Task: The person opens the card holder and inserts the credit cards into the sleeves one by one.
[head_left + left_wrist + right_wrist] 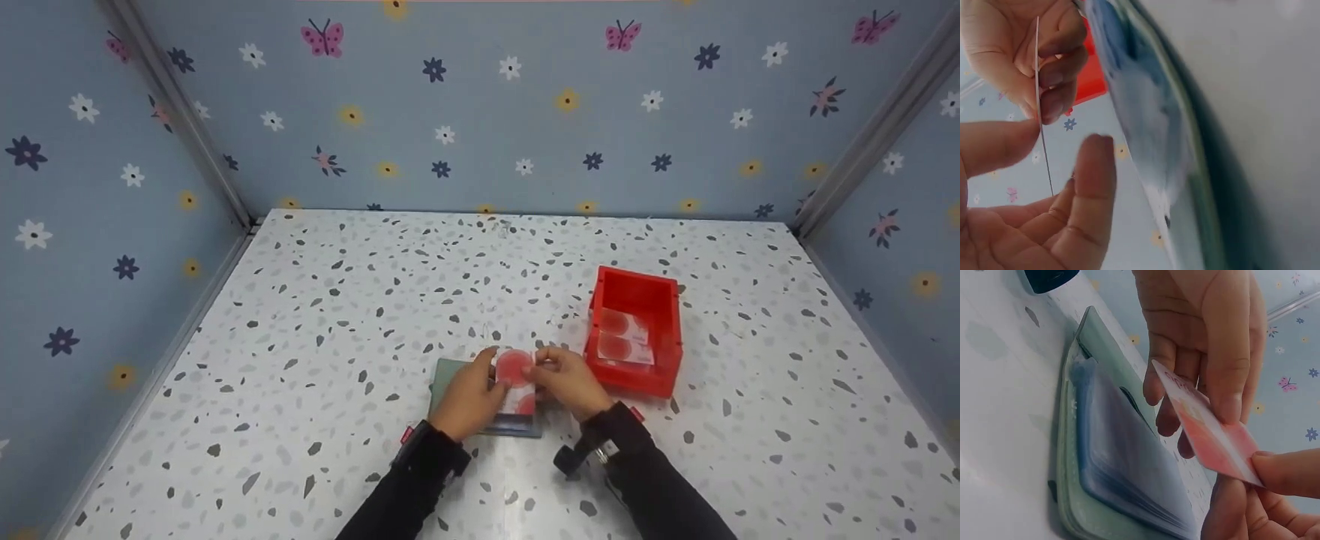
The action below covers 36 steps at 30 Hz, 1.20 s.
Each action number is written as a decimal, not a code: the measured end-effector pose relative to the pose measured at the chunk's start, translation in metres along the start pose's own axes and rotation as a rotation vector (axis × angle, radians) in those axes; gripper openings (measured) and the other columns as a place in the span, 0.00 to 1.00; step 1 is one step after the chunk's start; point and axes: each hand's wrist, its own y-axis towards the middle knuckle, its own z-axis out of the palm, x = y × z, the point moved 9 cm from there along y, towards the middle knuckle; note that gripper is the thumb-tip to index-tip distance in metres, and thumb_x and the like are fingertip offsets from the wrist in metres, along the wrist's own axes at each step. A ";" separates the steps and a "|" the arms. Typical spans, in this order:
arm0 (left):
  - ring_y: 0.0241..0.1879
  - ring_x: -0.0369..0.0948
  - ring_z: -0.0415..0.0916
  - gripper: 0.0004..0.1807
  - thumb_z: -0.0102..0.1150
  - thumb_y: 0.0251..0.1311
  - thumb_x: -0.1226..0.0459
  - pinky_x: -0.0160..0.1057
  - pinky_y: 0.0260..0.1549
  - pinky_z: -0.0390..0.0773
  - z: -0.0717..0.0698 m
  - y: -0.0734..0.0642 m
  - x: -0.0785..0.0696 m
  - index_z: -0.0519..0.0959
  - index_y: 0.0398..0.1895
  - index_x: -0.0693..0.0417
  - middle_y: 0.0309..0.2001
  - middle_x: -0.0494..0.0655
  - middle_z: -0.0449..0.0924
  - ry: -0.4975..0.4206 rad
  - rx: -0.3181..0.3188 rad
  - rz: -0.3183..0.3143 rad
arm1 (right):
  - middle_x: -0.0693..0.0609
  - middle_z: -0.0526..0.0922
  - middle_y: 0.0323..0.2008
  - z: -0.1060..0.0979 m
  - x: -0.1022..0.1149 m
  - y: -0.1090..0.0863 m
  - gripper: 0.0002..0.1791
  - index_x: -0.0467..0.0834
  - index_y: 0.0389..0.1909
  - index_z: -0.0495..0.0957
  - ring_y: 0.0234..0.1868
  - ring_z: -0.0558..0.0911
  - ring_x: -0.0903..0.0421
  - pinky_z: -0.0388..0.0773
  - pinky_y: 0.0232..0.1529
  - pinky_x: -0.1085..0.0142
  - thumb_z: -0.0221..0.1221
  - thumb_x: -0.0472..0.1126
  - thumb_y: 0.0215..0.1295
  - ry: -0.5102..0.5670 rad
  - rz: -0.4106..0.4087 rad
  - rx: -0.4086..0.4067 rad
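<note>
A thin card [1207,424] with pink-red and white print is held up between my two hands. My left hand [471,397] pinches one end between thumb and fingers. The right hand [568,379] grips the other end, its thumb pressed on the printed face. From the left wrist view the card [1037,62] shows edge-on. Beneath the hands lies an open card holder [1123,461] with a pale green cover and clear plastic sleeves. In the head view, its green cover [445,375] shows beside the left hand, and red-and-white print shows over the sleeves.
To the right of my hands stands a red open box [651,382] with cards [624,349] of similar pink-and-white print inside. Everything sits on a white speckled table [337,322]. Blue walls [487,97] with flowers and butterflies enclose the table's back and sides.
</note>
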 end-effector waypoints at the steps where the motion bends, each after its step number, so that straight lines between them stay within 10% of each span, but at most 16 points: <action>1: 0.35 0.41 0.78 0.30 0.55 0.64 0.66 0.40 0.38 0.81 0.000 0.001 0.001 0.64 0.68 0.65 0.41 0.52 0.81 -0.029 0.000 -0.005 | 0.54 0.80 0.23 0.001 0.000 0.000 0.06 0.41 0.35 0.72 0.25 0.79 0.57 0.81 0.33 0.68 0.60 0.34 0.62 0.005 -0.004 0.004; 13: 0.25 0.35 0.70 0.22 0.53 0.62 0.72 0.31 0.23 0.71 -0.012 -0.002 -0.001 0.70 0.60 0.64 0.35 0.51 0.79 -0.090 -0.053 0.024 | 0.54 0.79 0.24 0.008 0.006 -0.002 0.06 0.39 0.37 0.72 0.25 0.79 0.58 0.83 0.32 0.69 0.60 0.34 0.63 -0.041 -0.067 0.018; 26: 0.26 0.36 0.72 0.25 0.55 0.63 0.70 0.33 0.27 0.75 -0.049 -0.007 0.011 0.68 0.64 0.63 0.36 0.52 0.78 -0.150 -0.106 -0.022 | 0.51 0.84 0.46 -0.004 0.042 -0.020 0.19 0.45 0.51 0.77 0.44 0.81 0.53 0.83 0.48 0.60 0.66 0.46 0.61 -0.559 -0.272 -0.105; 36: 0.27 0.37 0.70 0.29 0.52 0.61 0.74 0.34 0.28 0.73 -0.051 -0.011 0.025 0.66 0.67 0.57 0.32 0.50 0.77 -0.115 -0.093 -0.051 | 0.48 0.67 0.72 0.009 0.038 -0.026 0.40 0.52 0.69 0.67 0.72 0.67 0.47 0.70 0.67 0.46 0.68 0.56 0.56 -0.932 -0.245 0.001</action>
